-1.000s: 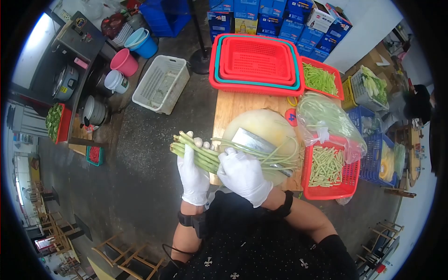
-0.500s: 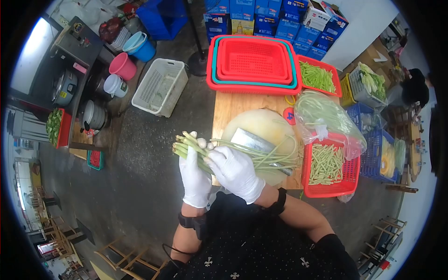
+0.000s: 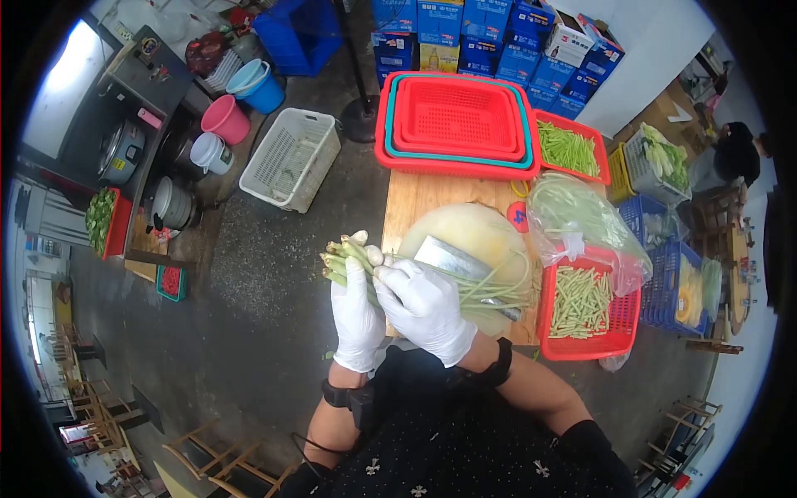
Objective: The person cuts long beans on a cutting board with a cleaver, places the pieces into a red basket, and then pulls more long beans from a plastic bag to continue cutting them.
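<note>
My left hand (image 3: pixel 357 319), in a white glove, is closed around a bunch of long green stalks (image 3: pixel 339 259) with cut, pale ends pointing up and left. My right hand (image 3: pixel 422 305), also gloved, pinches at the same bunch, close to whitish bulb-like tips (image 3: pixel 374 254). The thin ends of the stalks (image 3: pixel 498 292) trail right over a round cutting board (image 3: pixel 432 222). A cleaver (image 3: pixel 452 257) lies on the board, its broad blade partly covered by stalks and my right hand.
Cut green pieces fill a red basket (image 3: pixel 549 328) at the right. Behind it lies a plastic bag of stalks (image 3: pixel 581 207). Nested baskets (image 3: pixel 383 149) stand at the table's back, beside a red basket of green pieces (image 3: pixel 604 158). A white crate (image 3: pixel 315 178) sits on the floor; a person (image 3: pixel 735 158) is far right.
The view has shifted slightly, so everything sits a little lower and to the right. Both hands keep hold of the bunch, with the right fingers still at the whitish tips.
</note>
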{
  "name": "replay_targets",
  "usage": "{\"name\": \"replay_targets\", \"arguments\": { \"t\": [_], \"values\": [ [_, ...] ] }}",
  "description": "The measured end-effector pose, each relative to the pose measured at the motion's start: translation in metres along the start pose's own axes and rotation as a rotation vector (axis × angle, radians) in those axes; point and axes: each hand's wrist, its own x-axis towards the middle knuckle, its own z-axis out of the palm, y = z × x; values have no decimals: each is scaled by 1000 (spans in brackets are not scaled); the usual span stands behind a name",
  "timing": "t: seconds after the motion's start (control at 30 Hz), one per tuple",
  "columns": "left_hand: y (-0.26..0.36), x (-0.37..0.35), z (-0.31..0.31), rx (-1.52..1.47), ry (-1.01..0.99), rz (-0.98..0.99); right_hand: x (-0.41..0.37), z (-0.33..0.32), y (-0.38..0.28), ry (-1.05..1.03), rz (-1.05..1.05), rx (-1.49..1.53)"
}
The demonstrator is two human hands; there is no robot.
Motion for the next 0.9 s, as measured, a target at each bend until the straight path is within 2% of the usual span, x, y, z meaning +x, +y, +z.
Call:
{"name": "replay_targets", "arguments": {
  "t": [0.13, 0.37, 0.43, 0.53, 0.57, 0.63, 0.7, 0.83, 0.9],
  "values": [
    [-3, 2, 3, 49, 26, 22, 3, -8, -3, -34, -108, -146],
    [-5, 6, 3, 120, 116, 6, -7, -6, -2, -133, -91, -207],
    [-1, 8, -1, 169, 123, 26, -11, -7, 4, -74, -91, -4],
    [14, 5, -13, 147, 138, 68, -24, -26, 23, -50, -131, 51],
    [20, 3, -22, 164, 155, 73, -38, -36, 44, -163, -161, -121],
    [31, -1, -43, 180, 196, 78, -63, -46, 76, -110, 301, -1],
    [40, -6, -58, 179, 269, 82, -102, -49, 130, -209, 580, -132],
    [44, -13, -85, 211, 354, 60, -157, -41, 167, -340, 652, -263],
    [44, -17, -88, 249, 424, 60, -168, -31, 170, -405, 496, -291]
  ]
}}
